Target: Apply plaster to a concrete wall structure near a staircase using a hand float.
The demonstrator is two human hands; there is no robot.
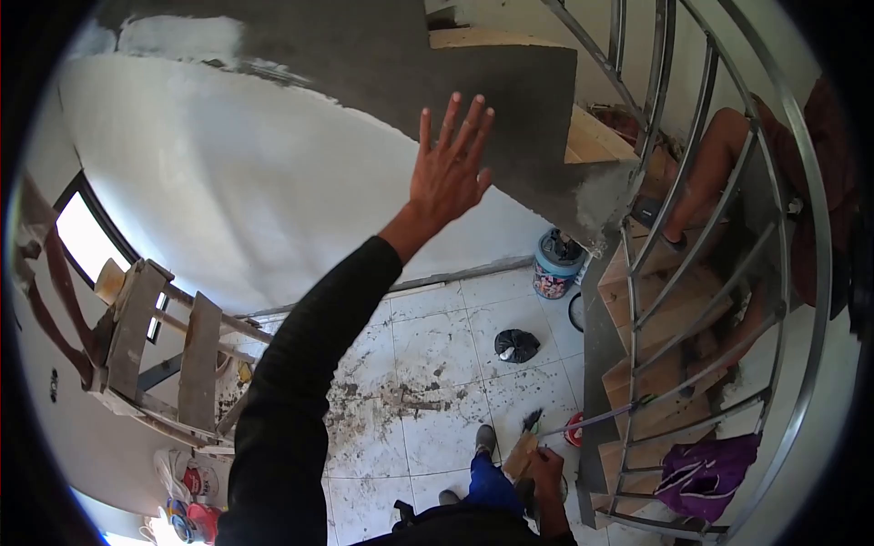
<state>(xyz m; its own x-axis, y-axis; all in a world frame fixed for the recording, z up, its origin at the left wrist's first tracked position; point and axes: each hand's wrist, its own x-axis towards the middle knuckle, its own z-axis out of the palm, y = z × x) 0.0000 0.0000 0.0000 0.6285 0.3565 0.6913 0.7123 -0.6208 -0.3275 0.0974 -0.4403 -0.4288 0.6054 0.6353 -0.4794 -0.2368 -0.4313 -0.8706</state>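
My left hand point(448, 168) reaches up at the grey plastered side point(510, 91) of the staircase. Its palm faces the plaster and its fingers are spread; it holds nothing. Whether it touches the surface I cannot tell. Low at my right side, my right hand point(547, 469) is closed on a flat tan piece point(521, 455) that looks like wood; its full shape is partly hidden. Beyond it on the floor lies a small dark, bristly thing point(532, 419), too small to name.
A metal railing point(706, 118) curves along wooden steps point(660, 364), where another person's leg point(710, 164) shows. Purple cloth point(710, 478) hangs there. A blue bucket point(557, 264) and black bag point(517, 346) stand on debris-strewn tiles. Left, another person's arms point(64, 300) touch a wooden trestle point(196, 364).
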